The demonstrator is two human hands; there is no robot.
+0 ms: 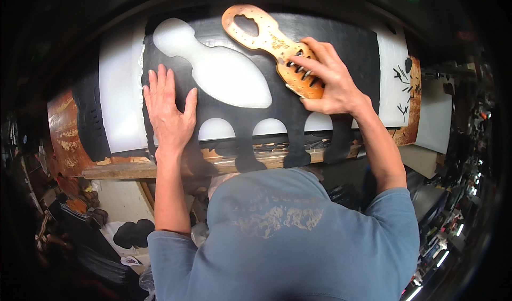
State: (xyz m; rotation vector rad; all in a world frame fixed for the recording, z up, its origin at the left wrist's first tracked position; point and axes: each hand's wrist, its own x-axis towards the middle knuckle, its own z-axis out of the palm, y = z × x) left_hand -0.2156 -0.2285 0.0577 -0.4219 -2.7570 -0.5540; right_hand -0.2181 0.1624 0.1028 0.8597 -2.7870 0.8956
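My left hand [170, 109] lies flat on a black sheet [341, 45], fingers stretched out and thumb apart. To its right a sole-shaped opening [229, 74] in the sheet shows the white board beneath. My right hand [330, 79] grips the wider end of an orange-tan, sole-shaped cutting die [277, 42]. Its thumb is at the die's lower edge and its fingers reach over the slotted part. The narrower end, with a ragged-edged hole, points to the upper left. Whether the die touches the sheet I cannot tell.
Scalloped cutouts along the sheet's near edge leave dark strips hanging over a wooden rail [120, 171]. White board [122, 87] shows on both sides. Small black scraps [402, 90] lie at the right, and another black piece [88, 119] rests at the left.
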